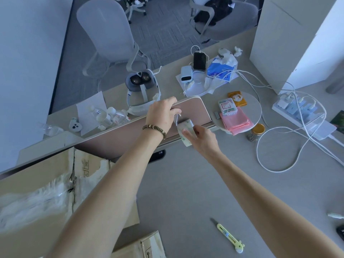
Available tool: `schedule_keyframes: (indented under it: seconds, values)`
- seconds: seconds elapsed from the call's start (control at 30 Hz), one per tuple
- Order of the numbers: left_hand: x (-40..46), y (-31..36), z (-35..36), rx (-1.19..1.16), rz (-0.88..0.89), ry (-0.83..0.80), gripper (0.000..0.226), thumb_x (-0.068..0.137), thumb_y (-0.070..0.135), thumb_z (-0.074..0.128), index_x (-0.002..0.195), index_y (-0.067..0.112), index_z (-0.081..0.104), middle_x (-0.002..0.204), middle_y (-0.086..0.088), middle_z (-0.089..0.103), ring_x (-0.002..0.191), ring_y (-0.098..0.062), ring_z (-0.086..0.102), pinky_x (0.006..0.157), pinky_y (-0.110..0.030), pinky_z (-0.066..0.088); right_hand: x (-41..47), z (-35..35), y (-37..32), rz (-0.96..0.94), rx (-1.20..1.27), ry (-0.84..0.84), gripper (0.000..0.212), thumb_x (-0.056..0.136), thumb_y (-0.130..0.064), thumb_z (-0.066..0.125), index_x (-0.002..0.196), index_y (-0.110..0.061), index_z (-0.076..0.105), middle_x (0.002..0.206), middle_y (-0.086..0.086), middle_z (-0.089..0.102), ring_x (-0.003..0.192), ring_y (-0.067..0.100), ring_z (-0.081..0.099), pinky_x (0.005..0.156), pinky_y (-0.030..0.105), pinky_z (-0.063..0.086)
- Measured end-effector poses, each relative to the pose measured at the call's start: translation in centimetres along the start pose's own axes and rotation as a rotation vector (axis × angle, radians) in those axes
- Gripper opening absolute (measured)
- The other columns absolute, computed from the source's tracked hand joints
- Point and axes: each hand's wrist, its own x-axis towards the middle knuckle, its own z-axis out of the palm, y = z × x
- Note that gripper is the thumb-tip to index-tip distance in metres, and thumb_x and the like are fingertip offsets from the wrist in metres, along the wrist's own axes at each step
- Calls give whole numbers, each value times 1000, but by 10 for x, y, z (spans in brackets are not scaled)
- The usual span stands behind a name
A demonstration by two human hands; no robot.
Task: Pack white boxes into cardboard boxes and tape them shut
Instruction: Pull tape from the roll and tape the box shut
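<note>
1. The right hand (201,135) grips a roll of clear tape (185,132), fingers curled round its side, held up in front of the pink partition (130,131) at the back of the desk (186,192).
2. The left hand (163,114), with a beaded bracelet (154,129) on its wrist, pinches the free end of the tape between curled fingertips, just above and left of the roll; a short strip runs between the two hands.
3. A cardboard box (37,192) lies at the lower left on the desk, its flaps closed and covered with crinkled clear tape along the seam. The corner of a second cardboard box (141,246) shows at the bottom edge.
4. A yellow utility knife (229,236) lies on the desk, near the right forearm.
5. Beyond the partition sit a white headset (142,90) and small bottles (109,116). To the right are a round stand (253,105) with pink sheets (235,120), a power strip (297,108) and white cables (275,161).
</note>
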Motion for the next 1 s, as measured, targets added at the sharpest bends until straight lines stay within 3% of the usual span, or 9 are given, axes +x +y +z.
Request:
schedule_keyframes:
  seconds: [0.13, 0.23, 0.33, 0.47, 0.63, 0.77, 0.87, 0.93, 1.0]
  values:
    - [-20, -4, -3, -5, 81, -15, 34, 94, 19, 64, 125, 6, 60, 116, -14, 67, 111, -32, 60, 97, -42, 47, 1, -1, 6, -12, 28, 41, 42, 87, -55, 61, 107, -19, 66, 105, -4, 70, 99, 21, 65, 87, 39, 54]
    - [-49, -12, -10, 25, 91, -14, 49, 96, 12, 59, 142, 3, 46, 150, -12, 45, 143, -29, 36, 118, -39, 29, -3, -7, 12, -7, 29, 135, 34, 90, -46, 64, 112, -19, 68, 110, -1, 68, 104, 19, 63, 86, 31, 47]
    - [-91, -23, -22, -37, 53, -47, 43, 98, 11, 55, 140, 6, 50, 155, -8, 40, 146, -22, 32, 119, -32, 26, -17, -17, 22, -9, 47, 223, 36, 88, -45, 61, 110, -18, 69, 104, 1, 66, 104, 23, 61, 85, 33, 47]
    - [-158, -38, -30, -38, 15, -133, 34, 98, 16, 54, 131, 13, 60, 153, 0, 44, 137, -18, 45, 107, -30, 35, -50, -15, 35, 22, 15, 221, 30, 91, -43, 61, 102, -16, 69, 100, 3, 72, 108, 26, 61, 91, 40, 51]
    - [-237, -54, -20, -44, -8, -325, 38, 100, 16, 49, 138, 14, 54, 155, 1, 40, 136, -18, 45, 112, -29, 33, -123, 16, 52, 125, -56, -66, 16, 92, -29, 57, 98, -25, 72, 94, 1, 74, 94, 23, 64, 66, 28, 46]
    - [-300, -69, -10, -55, 1, -435, 44, 101, 13, 43, 145, 16, 46, 156, 2, 37, 141, -13, 38, 116, -24, 28, -187, 63, 76, 126, -103, -351, 33, 88, -11, 59, 84, -41, 72, 89, -8, 75, 87, 12, 68, 81, 31, 55]
    - [-344, -82, -4, -79, -5, -507, 52, 99, 13, 43, 150, 16, 37, 160, 1, 30, 147, -13, 25, 120, -23, 18, -233, 99, 91, 70, -199, -513, 41, 90, -2, 52, 103, -37, 70, 104, -10, 72, 98, 7, 67, 81, 14, 48]
    - [-371, -94, -1, -40, 6, -556, 60, 98, 25, 46, 154, 18, 28, 164, -2, 20, 152, -16, 11, 124, -30, 10, -255, 121, 100, 66, -225, -580, 46, 90, -3, 51, 100, -44, 66, 105, -13, 69, 93, 1, 65, 73, 5, 43]
    - [-398, -107, 2, 43, 23, -613, 80, 93, 52, 48, 158, 21, 14, 166, -4, 0, 153, -21, -9, 124, -40, -3, -269, 137, 108, 74, -238, -599, 49, 90, -4, 53, 93, -53, 59, 106, -16, 67, 94, -4, 62, 76, 6, 42]
